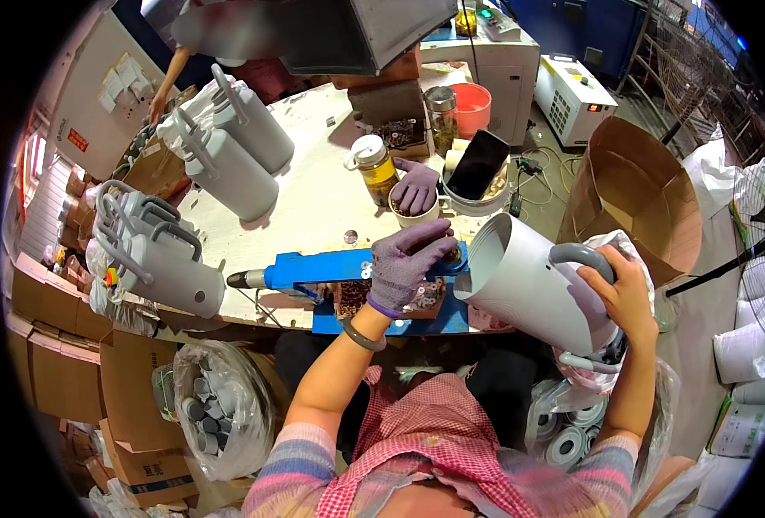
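My right hand (624, 289), bare, is closed round the dark grey handle (585, 256) of a light grey plastic watering can (529, 281). The can lies tilted, its wide open mouth towards the left, with a pale tube (590, 363) below its far end. My left hand (407, 266) wears a purple-grey glove. Its fingers are bent together over the right end of a blue metal bench fixture (318, 269), close to the can's mouth. Whether they pinch a small part is hidden. Loose small metal parts (426, 298) lie beneath that hand.
Several grey watering cans (231, 173) stand at the table's left. A spare glove (415, 186) lies on a white cup, beside a jar (374, 168) and a phone (477, 164). Bags of grey parts (210, 406) flank my knees. A cardboard box (629, 203) stands right; another person's hand (156, 108) shows far left.
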Demonstrator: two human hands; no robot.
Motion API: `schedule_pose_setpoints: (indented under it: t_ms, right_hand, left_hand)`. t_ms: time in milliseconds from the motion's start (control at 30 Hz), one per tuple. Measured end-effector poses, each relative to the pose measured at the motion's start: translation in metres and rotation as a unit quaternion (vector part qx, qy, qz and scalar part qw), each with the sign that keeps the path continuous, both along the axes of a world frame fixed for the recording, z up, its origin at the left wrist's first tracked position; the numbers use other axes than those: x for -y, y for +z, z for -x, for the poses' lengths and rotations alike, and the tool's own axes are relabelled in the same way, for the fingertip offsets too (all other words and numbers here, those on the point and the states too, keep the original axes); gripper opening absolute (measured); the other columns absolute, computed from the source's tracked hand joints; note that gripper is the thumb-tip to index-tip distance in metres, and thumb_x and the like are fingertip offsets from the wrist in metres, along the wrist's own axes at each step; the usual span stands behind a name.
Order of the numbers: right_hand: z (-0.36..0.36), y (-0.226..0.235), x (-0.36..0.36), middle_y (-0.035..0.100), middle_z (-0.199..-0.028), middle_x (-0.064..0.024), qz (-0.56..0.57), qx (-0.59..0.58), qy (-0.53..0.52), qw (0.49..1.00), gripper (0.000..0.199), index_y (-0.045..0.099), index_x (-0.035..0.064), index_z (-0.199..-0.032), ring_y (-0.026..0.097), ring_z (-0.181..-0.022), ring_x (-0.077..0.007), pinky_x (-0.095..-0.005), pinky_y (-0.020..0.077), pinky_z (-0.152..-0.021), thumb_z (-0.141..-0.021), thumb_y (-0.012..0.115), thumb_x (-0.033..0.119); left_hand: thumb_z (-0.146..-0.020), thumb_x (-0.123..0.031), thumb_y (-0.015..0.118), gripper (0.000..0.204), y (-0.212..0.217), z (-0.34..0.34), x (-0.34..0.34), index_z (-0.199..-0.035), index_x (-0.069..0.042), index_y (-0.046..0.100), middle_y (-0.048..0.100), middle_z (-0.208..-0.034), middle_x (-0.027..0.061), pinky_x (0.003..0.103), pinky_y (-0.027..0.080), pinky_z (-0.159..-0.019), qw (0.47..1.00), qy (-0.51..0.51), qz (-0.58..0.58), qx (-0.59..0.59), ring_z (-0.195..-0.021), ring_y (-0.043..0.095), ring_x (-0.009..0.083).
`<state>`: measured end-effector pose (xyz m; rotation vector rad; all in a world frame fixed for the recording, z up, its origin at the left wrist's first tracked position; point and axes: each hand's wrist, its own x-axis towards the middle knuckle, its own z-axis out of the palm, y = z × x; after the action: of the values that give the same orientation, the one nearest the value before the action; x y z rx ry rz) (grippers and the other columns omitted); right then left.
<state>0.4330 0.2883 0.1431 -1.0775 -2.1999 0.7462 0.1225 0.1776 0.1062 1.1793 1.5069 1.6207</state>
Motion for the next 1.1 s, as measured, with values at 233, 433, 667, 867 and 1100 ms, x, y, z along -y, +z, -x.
schedule_pose_setpoints:
  t_ms: [233, 433, 667, 867, 1100]
  right_hand:
    - [-0.005, -0.012, -0.006, 0.053, -0.062, -0.0075, 0.023, 0.007, -0.021, 0.999, 0.024, 0.065, 0.0008, -0.094, 0.047, -0.055, -0.0156, -0.0303, 0.0397, -0.054, -0.085, 0.073, 0.021]
    - [0.004, -0.013, -0.003, 0.053, -0.068, -0.0051, 0.028, 0.016, -0.036, 0.999, 0.023, 0.064, 0.0003, -0.098, 0.047, -0.062, -0.0135, -0.029, 0.0411, -0.059, -0.084, 0.072, 0.017]
    - [0.011, -0.012, 0.0, 0.051, -0.071, -0.0055, 0.059, 0.013, -0.041, 0.997, 0.024, 0.062, -0.001, -0.102, 0.045, -0.066, -0.0141, -0.0292, 0.0405, -0.062, -0.087, 0.068, 0.017]
    - [0.01, -0.008, 0.006, 0.048, -0.072, -0.0017, 0.05, 0.035, -0.021, 0.998, 0.019, 0.061, -0.0012, -0.1, 0.039, -0.066, -0.0104, -0.0265, 0.0341, -0.059, -0.092, 0.062, 0.016]
    - [-0.001, -0.008, 0.019, 0.049, -0.075, -0.0005, 0.049, 0.044, -0.039, 0.997, 0.021, 0.06, -0.002, -0.102, 0.041, -0.069, -0.0097, -0.0258, 0.0348, -0.06, -0.095, 0.06, 0.017]
  left_hand:
    - [-0.085, -0.002, 0.073, 0.027, -0.015, -0.01, 0.0, -0.11, 0.006, 0.068, 0.073, -0.098, 0.0127, 0.027, 0.057, -0.08, 1.0, 0.021, -0.014, 0.006, -0.085, 0.07, 0.0145]
    - [-0.085, -0.003, 0.073, 0.027, -0.028, -0.007, -0.001, -0.11, 0.006, 0.068, 0.073, -0.097, 0.0113, 0.026, 0.057, -0.078, 0.998, 0.022, -0.041, -0.033, -0.085, 0.069, 0.0138]
    - [-0.082, -0.015, 0.077, 0.03, -0.012, -0.005, -0.001, -0.107, -0.001, 0.072, 0.074, -0.098, 0.0126, 0.027, 0.057, -0.076, 0.989, 0.044, -0.055, -0.13, -0.082, 0.072, 0.0153]
    - [-0.074, -0.018, 0.083, 0.05, -0.006, 0.005, 0.031, -0.118, -0.003, 0.067, 0.063, -0.125, 0.0169, 0.036, 0.051, -0.094, 0.941, 0.109, -0.099, -0.306, -0.111, 0.064, 0.0278]
    - [-0.075, -0.017, 0.077, 0.032, -0.054, 0.084, 0.103, -0.105, -0.02, 0.07, 0.058, -0.101, 0.0036, 0.041, 0.044, -0.084, 0.799, 0.207, -0.063, -0.561, -0.096, 0.055, 0.0262]
